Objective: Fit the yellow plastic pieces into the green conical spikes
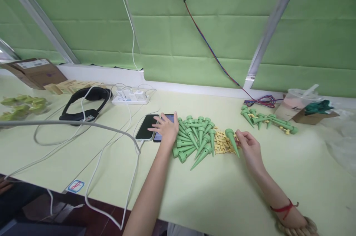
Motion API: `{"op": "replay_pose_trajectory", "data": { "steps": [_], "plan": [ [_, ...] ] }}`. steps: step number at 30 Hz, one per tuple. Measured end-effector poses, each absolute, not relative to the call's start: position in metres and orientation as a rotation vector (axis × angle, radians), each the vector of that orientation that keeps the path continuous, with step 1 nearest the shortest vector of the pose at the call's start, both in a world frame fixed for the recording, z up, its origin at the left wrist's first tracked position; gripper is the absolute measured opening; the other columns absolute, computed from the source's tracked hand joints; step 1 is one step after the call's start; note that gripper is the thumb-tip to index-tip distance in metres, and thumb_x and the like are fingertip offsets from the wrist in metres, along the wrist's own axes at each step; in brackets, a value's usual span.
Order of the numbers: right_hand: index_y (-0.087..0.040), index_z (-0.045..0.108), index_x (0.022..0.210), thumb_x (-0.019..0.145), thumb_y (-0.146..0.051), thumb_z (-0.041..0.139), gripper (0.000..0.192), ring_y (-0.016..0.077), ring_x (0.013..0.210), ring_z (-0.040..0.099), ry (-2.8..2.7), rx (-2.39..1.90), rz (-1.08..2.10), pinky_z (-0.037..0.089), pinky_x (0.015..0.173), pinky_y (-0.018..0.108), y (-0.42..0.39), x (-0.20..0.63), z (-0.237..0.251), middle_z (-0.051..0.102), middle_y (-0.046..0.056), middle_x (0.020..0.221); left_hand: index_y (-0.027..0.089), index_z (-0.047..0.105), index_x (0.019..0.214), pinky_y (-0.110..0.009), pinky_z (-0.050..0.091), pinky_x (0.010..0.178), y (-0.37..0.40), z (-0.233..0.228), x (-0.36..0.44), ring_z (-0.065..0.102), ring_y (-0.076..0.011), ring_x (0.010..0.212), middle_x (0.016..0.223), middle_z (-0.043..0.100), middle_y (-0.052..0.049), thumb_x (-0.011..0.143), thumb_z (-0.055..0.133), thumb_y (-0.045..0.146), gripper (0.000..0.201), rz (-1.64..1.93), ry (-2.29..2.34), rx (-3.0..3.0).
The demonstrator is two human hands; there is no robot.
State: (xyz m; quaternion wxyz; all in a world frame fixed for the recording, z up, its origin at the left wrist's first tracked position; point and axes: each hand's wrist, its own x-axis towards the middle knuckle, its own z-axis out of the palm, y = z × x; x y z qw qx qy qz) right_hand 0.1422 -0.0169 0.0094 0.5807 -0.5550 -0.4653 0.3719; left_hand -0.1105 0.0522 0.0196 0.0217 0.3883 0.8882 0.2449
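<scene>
My left hand (166, 129) is spread open, palm down, over a phone (171, 118) whose screen is lit. A second phone (146, 128) with a dark screen lies just left of it. To the right of this hand is a pile of green plastic watering spikes (191, 140), their tips pointing various ways. My right hand (251, 150) pinches one green watering spike (231, 140) by its side, near a small yellow piece at the fingertips. The held spike points down. Behind and left of it lies a heap of small yellow valves (221, 143).
More spikes with yellow valves fitted (268, 119) lie at the right, before a plastic cup (296, 100) and a small cardboard box (313, 116). Leftward are a headset (71, 115), a power strip (132, 97), a brown carton (41, 75) and loose white cables (94, 173).
</scene>
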Motion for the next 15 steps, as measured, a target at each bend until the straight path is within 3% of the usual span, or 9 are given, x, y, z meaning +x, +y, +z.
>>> {"op": "replay_pose_trajectory", "data": {
  "steps": [2, 5, 8, 11, 15],
  "plan": [
    [-0.018, 0.056, 0.066, 0.069, -0.057, 0.064, 0.039, 0.0144, 0.055, 0.054, -1.062, -1.288, 0.892, 0.046, 0.056, 0.026, -0.017, 0.142, 0.009, 0.056, 0.000, 0.058, 0.006, 0.034, 0.136, -0.066, 0.015, 0.097, 0.052, 0.021, -0.111, 0.030, -0.0476, 0.125, 0.145, 0.021, -0.027, 0.086, 0.028, 0.056, 0.071, 0.783, 2.749, 1.190],
    [-0.018, 0.057, 0.069, 0.069, -0.055, 0.065, 0.038, 0.0141, 0.057, 0.054, -1.020, -1.288, 0.925, 0.046, 0.057, 0.025, -0.017, 0.144, 0.007, 0.056, 0.001, 0.060, 0.002, 0.037, 0.131, -0.059, 0.012, 0.103, 0.045, 0.028, -0.095, 0.025, -0.0411, 0.130, 0.141, 0.025, -0.029, 0.088, 0.030, 0.050, 0.066, 0.983, 2.719, 1.428],
    [-0.017, 0.059, 0.073, 0.068, -0.055, 0.066, 0.039, 0.0141, 0.058, 0.055, -1.029, -1.285, 0.949, 0.048, 0.057, 0.026, -0.016, 0.145, 0.004, 0.059, 0.002, 0.065, 0.011, 0.047, 0.121, -0.048, 0.024, 0.103, 0.028, 0.035, -0.061, 0.032, -0.0321, 0.127, 0.133, 0.037, -0.020, 0.089, 0.031, 0.048, 0.051, 1.248, 2.363, 1.803],
    [-0.017, 0.062, 0.080, 0.065, -0.057, 0.068, 0.043, 0.0153, 0.060, 0.057, -1.079, -1.274, 0.981, 0.050, 0.058, 0.027, -0.016, 0.143, 0.003, 0.061, 0.003, 0.068, 0.019, 0.051, 0.114, -0.038, 0.036, 0.096, 0.005, 0.032, -0.024, 0.044, -0.0236, 0.115, 0.123, 0.047, -0.012, 0.091, 0.030, 0.044, 0.039, 1.289, 1.873, 2.041],
    [-0.017, 0.064, 0.082, 0.061, -0.059, 0.070, 0.047, 0.0157, 0.059, 0.057, -1.099, -1.243, 1.021, 0.050, 0.055, 0.027, -0.019, 0.142, 0.001, 0.062, 0.004, 0.068, 0.021, 0.048, 0.114, -0.035, 0.038, 0.090, -0.021, 0.020, 0.004, 0.049, -0.0193, 0.104, 0.108, 0.056, -0.006, 0.093, 0.031, 0.035, 0.030, 1.217, 1.499, 2.125]
  ]
}}
